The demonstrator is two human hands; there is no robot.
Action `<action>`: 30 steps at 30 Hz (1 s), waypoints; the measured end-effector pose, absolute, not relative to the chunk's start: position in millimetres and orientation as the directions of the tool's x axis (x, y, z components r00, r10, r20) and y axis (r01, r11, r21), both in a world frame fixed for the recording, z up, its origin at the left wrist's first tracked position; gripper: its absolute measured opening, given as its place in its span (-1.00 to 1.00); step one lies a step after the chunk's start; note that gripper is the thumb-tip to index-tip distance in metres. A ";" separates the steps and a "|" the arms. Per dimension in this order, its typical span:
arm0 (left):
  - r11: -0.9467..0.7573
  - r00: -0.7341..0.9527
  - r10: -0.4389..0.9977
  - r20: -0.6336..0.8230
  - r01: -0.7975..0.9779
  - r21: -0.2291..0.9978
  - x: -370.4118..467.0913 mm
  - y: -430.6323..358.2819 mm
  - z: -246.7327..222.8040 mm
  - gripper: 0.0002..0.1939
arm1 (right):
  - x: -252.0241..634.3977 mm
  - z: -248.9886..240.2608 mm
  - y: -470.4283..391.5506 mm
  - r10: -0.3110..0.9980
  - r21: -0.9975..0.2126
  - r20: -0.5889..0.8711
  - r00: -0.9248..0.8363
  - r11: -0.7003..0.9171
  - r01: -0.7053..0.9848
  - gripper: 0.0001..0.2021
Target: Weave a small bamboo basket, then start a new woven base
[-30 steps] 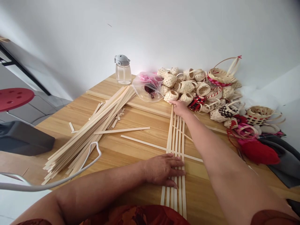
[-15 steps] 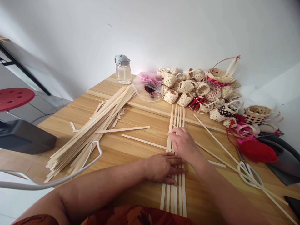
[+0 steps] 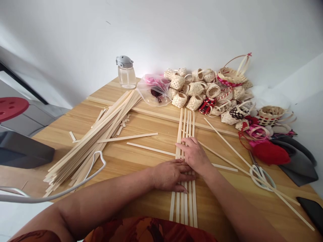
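Observation:
Several pale flat weaving strips lie lengthwise, side by side, on the wooden table in front of me. My left hand rests flat across them, palm down with fingers stretched out to the right. Just beyond it, my right hand has its thumb and fingers bent around the left strips of the row, seemingly pinching one; the fingertips are partly hidden. A crosswise strip enters the row from the left, and a pale strip end shows in line with it at the right. Their crossing is covered by my hands.
Left lies a big bundle of strips, near a white cable. Small woven baskets, a plastic bag and a bottle stand at the back. On the right are red yarn, scissors and long loose strips.
The whole view has shifted slightly, so things appear a little farther left and higher. Both hands keep nearly the same places on the strips; my right fingers have changed position only a little.

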State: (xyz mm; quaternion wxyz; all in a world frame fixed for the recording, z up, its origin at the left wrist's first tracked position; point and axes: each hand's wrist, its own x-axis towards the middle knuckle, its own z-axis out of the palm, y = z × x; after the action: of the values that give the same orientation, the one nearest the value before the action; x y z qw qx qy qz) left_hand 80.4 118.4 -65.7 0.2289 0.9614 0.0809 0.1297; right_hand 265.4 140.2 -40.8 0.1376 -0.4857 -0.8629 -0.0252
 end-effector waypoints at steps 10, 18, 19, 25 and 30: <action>-0.869 0.957 0.218 0.192 0.101 0.484 81.5 118.2 -62.0 -0.40 | 262.9 -38.5 137.1 0.841 -0.128 0.261 -0.474 0.517 0.846 -0.58; -0.873 0.956 0.221 0.195 0.105 0.477 79.6 117.4 -66.4 -0.40 | 282.9 -35.9 137.4 0.896 -0.263 0.357 -0.265 0.369 0.891 -0.62; -0.873 0.956 0.224 0.191 0.110 0.475 79.3 117.2 -66.8 -0.40 | 291.8 -36.6 138.0 0.916 -0.280 0.360 -0.177 0.287 0.916 -0.65; -0.878 0.957 0.231 0.176 0.128 0.461 79.8 116.5 -67.3 -0.40 | 343.4 -50.9 142.1 0.964 -0.276 0.260 0.061 0.014 0.961 -0.76; -0.883 0.956 0.230 0.183 0.126 0.452 80.0 116.8 -68.3 -0.39 | 345.8 -55.3 143.9 0.959 -0.303 0.277 0.064 0.024 0.953 -0.77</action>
State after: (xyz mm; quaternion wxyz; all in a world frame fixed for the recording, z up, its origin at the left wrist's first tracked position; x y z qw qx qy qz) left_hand 80.0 116.8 -68.3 0.2237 0.9633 0.0923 0.1163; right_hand 345.8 143.9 -55.3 0.2097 -0.6987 -0.6840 0.0069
